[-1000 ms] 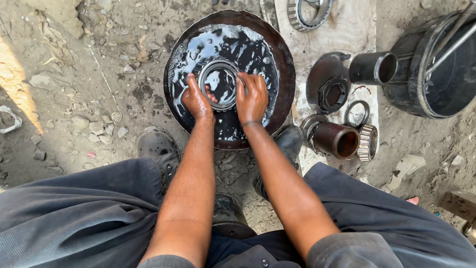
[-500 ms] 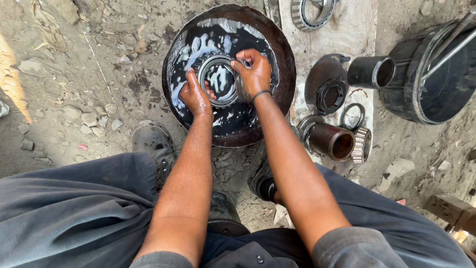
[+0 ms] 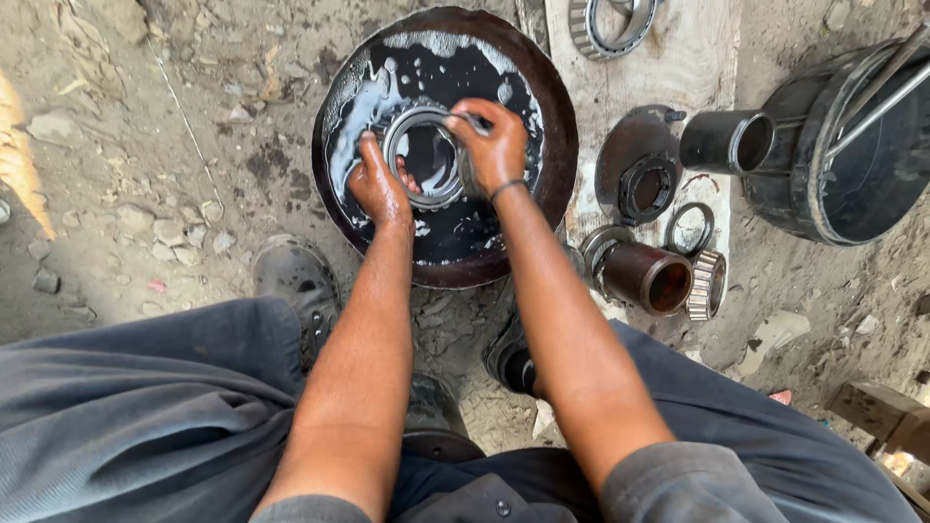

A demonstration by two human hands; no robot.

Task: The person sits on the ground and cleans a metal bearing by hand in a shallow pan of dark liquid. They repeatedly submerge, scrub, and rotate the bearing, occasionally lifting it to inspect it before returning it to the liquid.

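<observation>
Both hands washing a bearing ring in a pan, centre-top of frame.
Left hand (image 3: 376, 187) fingers curled on the steel bearing ring (image 3: 423, 155) w/ thumb inside; right hand (image 3: 494, 145) fingers closed on ring's far edge. Ring sits tilted in round rusty pan (image 3: 557, 116) of black oily liquid w/ pale foam. Step looks like mid-rinse; next move prob. needs firm grip, ring is slick. Right of pan: dark steel sleeve (image 3: 647, 276), tapered roller bearing (image 3: 705, 284) on a wood board (image 3: 693, 58).

Basin (image 3: 552, 116) and board (image 3: 697, 68) on dirt ground (image 3: 145, 194)
</observation>
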